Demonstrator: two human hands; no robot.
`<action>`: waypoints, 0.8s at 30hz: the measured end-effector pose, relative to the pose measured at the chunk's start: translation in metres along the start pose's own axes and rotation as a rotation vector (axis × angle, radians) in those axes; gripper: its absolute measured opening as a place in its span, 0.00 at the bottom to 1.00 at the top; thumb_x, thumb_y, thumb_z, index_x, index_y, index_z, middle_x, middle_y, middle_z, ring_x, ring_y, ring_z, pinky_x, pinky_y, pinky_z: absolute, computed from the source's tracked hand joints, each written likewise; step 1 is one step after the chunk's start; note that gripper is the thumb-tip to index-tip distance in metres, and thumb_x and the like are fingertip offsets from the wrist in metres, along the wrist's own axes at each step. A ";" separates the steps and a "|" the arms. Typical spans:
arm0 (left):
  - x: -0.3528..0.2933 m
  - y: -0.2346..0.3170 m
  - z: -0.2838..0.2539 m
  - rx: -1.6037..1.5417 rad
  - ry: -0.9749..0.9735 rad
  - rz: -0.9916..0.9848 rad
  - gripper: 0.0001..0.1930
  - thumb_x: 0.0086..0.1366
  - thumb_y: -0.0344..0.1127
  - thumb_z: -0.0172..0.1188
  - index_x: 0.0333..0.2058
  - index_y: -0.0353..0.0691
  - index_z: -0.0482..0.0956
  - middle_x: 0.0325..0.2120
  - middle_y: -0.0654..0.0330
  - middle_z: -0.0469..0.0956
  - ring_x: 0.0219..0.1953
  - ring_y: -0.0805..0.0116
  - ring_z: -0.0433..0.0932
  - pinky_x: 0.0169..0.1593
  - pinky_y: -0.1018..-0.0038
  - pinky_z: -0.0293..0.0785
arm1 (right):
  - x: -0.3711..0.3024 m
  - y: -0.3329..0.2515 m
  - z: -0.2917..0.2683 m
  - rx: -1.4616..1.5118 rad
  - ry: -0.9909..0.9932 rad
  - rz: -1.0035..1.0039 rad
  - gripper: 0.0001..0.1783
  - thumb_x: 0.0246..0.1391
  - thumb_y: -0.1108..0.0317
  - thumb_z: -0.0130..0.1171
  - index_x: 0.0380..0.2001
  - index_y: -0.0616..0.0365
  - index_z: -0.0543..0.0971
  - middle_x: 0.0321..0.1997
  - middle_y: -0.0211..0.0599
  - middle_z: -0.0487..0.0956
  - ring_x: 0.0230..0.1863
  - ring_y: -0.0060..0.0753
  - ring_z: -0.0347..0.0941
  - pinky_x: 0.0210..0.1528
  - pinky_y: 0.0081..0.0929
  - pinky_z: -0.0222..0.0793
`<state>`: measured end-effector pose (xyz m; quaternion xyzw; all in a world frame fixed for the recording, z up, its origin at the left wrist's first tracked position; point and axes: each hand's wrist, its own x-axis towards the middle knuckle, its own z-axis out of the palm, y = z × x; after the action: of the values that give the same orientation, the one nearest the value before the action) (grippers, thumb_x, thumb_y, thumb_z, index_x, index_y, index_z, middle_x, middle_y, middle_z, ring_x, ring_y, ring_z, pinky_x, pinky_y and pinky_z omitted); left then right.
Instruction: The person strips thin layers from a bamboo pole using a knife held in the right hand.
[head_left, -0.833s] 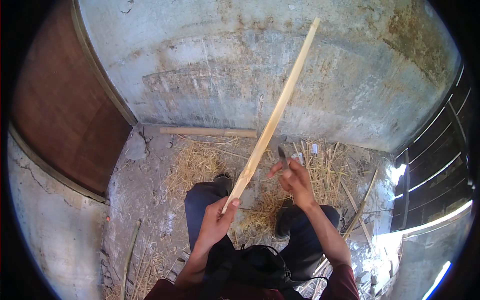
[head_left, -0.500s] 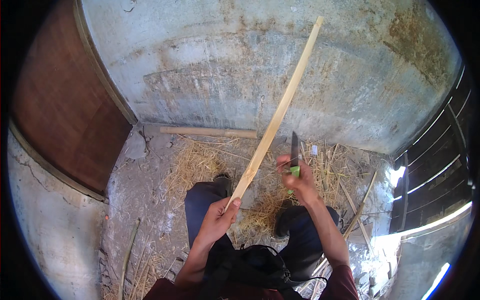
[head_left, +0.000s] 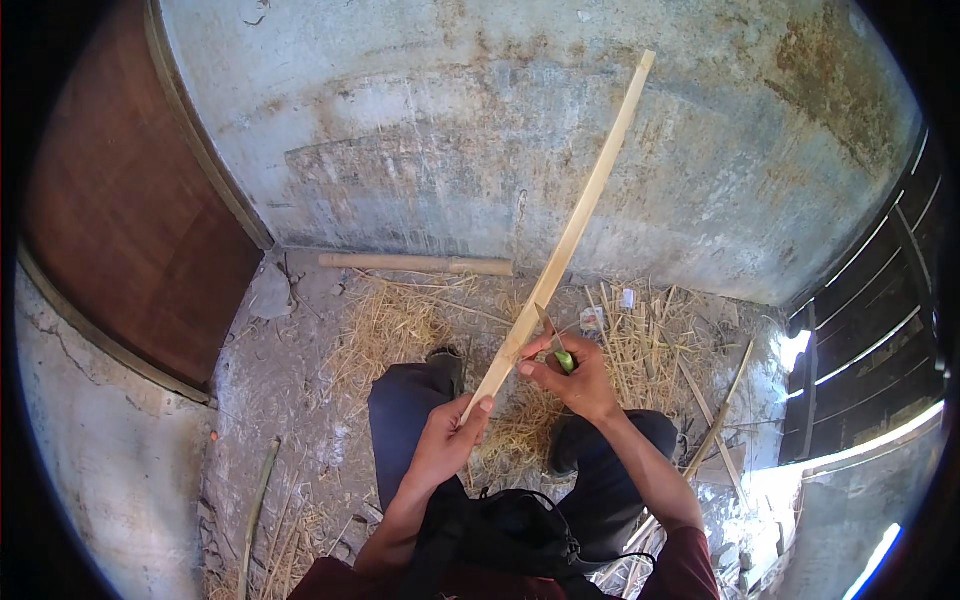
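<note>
A long, pale bamboo strip slants up and away from me to the right, its far end in front of the wall. My left hand is closed round its near end, thumb on top. In my right hand is a knife with a green handle and a dark blade. The blade lies against or very close to the right edge of the strip, a little above the hand; exact contact is hard to make out. The right fingertips reach the strip's edge just below the blade.
A bamboo pole lies along the foot of the stained wall. Straw-like shavings cover the floor around my feet. A brown door stands left, dark slats right. A thin stick lies at lower left.
My right hand has moved left with the knife, from beside the strip to its edge. The blade now tilts toward the strip. The strip's far end has dipped slightly and shifted right.
</note>
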<state>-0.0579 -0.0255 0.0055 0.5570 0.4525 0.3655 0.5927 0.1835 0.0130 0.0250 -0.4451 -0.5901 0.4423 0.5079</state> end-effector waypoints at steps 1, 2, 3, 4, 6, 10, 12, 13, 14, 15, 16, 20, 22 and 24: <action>0.001 -0.001 0.000 0.000 -0.002 0.000 0.22 0.83 0.50 0.58 0.34 0.37 0.80 0.21 0.73 0.70 0.24 0.84 0.68 0.28 0.76 0.64 | 0.001 0.003 -0.002 -0.001 0.002 0.000 0.10 0.58 0.74 0.78 0.42 0.56 0.89 0.37 0.21 0.86 0.32 0.06 0.68 0.26 0.17 0.54; 0.002 -0.002 0.001 0.014 -0.005 0.009 0.23 0.83 0.51 0.58 0.34 0.37 0.80 0.21 0.72 0.71 0.24 0.84 0.68 0.28 0.76 0.64 | 0.002 0.010 -0.004 -0.041 0.006 -0.081 0.10 0.57 0.75 0.78 0.42 0.57 0.89 0.37 0.23 0.86 0.33 0.10 0.73 0.27 0.18 0.58; 0.002 -0.003 0.001 0.028 -0.008 0.018 0.23 0.83 0.51 0.58 0.34 0.37 0.80 0.20 0.72 0.71 0.24 0.83 0.68 0.28 0.76 0.65 | 0.003 0.013 -0.005 -0.083 0.010 -0.163 0.11 0.56 0.76 0.78 0.42 0.57 0.89 0.37 0.25 0.86 0.35 0.14 0.77 0.28 0.18 0.62; 0.002 -0.004 0.000 0.028 -0.005 0.017 0.23 0.83 0.51 0.58 0.34 0.37 0.80 0.20 0.72 0.71 0.24 0.83 0.68 0.28 0.76 0.65 | 0.004 0.012 -0.004 -0.081 0.008 -0.163 0.11 0.56 0.76 0.78 0.42 0.57 0.89 0.37 0.25 0.86 0.35 0.14 0.77 0.28 0.18 0.62; 0.003 -0.004 -0.001 0.049 0.003 0.022 0.23 0.83 0.51 0.58 0.33 0.37 0.80 0.20 0.71 0.71 0.23 0.83 0.68 0.28 0.76 0.65 | 0.004 0.007 -0.002 -0.187 0.034 -0.331 0.12 0.53 0.79 0.78 0.41 0.59 0.89 0.39 0.32 0.87 0.38 0.26 0.83 0.34 0.24 0.72; 0.005 -0.007 0.000 0.050 0.015 0.018 0.23 0.83 0.51 0.58 0.32 0.38 0.79 0.20 0.71 0.71 0.23 0.83 0.68 0.27 0.76 0.64 | 0.000 -0.002 0.003 -0.258 0.066 -0.367 0.12 0.51 0.79 0.77 0.39 0.62 0.87 0.42 0.39 0.87 0.40 0.37 0.85 0.42 0.31 0.79; 0.007 -0.010 -0.001 0.041 0.001 0.010 0.24 0.83 0.51 0.58 0.31 0.38 0.78 0.20 0.71 0.71 0.23 0.83 0.67 0.27 0.75 0.63 | -0.001 0.000 0.003 -0.347 0.098 -0.445 0.12 0.52 0.78 0.76 0.39 0.64 0.85 0.44 0.41 0.86 0.40 0.38 0.86 0.43 0.33 0.81; 0.009 -0.013 -0.002 0.041 0.001 0.010 0.24 0.83 0.51 0.58 0.31 0.38 0.78 0.20 0.71 0.71 0.23 0.83 0.67 0.27 0.75 0.63 | -0.001 0.000 0.004 -0.347 0.098 -0.445 0.12 0.52 0.78 0.76 0.39 0.64 0.85 0.44 0.41 0.86 0.40 0.38 0.86 0.43 0.33 0.81; 0.010 -0.015 -0.002 0.021 -0.001 0.012 0.24 0.83 0.51 0.58 0.31 0.38 0.78 0.19 0.71 0.70 0.23 0.83 0.67 0.27 0.75 0.63 | 0.000 -0.002 0.004 -0.369 0.095 -0.441 0.11 0.52 0.78 0.76 0.39 0.64 0.85 0.43 0.41 0.86 0.39 0.36 0.84 0.42 0.32 0.80; 0.011 -0.016 -0.003 0.000 -0.003 0.015 0.24 0.83 0.51 0.58 0.31 0.38 0.78 0.19 0.71 0.70 0.22 0.83 0.66 0.27 0.75 0.62 | -0.001 -0.003 0.004 -0.390 0.092 -0.437 0.10 0.53 0.77 0.75 0.38 0.64 0.84 0.42 0.40 0.86 0.37 0.34 0.83 0.41 0.30 0.79; 0.011 -0.017 -0.003 0.000 -0.003 0.014 0.24 0.83 0.51 0.58 0.31 0.38 0.78 0.19 0.71 0.70 0.22 0.83 0.66 0.27 0.75 0.62 | -0.001 -0.004 0.004 -0.390 0.092 -0.437 0.10 0.53 0.77 0.75 0.38 0.64 0.84 0.42 0.40 0.86 0.37 0.34 0.83 0.41 0.30 0.79; 0.010 -0.017 -0.004 0.016 0.000 -0.002 0.24 0.84 0.51 0.57 0.30 0.39 0.77 0.19 0.72 0.69 0.23 0.83 0.65 0.27 0.76 0.62 | -0.001 -0.004 0.005 -0.378 0.067 -0.404 0.10 0.54 0.77 0.74 0.39 0.65 0.84 0.43 0.43 0.86 0.39 0.38 0.85 0.42 0.30 0.79; 0.010 -0.013 -0.005 0.024 0.006 -0.008 0.24 0.84 0.51 0.57 0.30 0.40 0.76 0.19 0.72 0.69 0.23 0.83 0.65 0.27 0.76 0.62 | 0.000 -0.004 0.004 -0.360 0.060 -0.396 0.10 0.54 0.78 0.74 0.39 0.65 0.84 0.43 0.43 0.87 0.40 0.39 0.85 0.43 0.30 0.79; 0.011 -0.005 -0.007 0.019 0.023 -0.026 0.24 0.84 0.52 0.57 0.29 0.40 0.75 0.19 0.73 0.68 0.23 0.84 0.64 0.27 0.76 0.60 | 0.000 -0.001 0.002 -0.320 0.029 -0.435 0.12 0.54 0.78 0.73 0.43 0.65 0.86 0.46 0.43 0.87 0.40 0.37 0.87 0.45 0.32 0.81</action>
<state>-0.0618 -0.0135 -0.0007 0.5524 0.4698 0.3601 0.5869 0.1818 0.0131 0.0258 -0.3886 -0.7270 0.2177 0.5226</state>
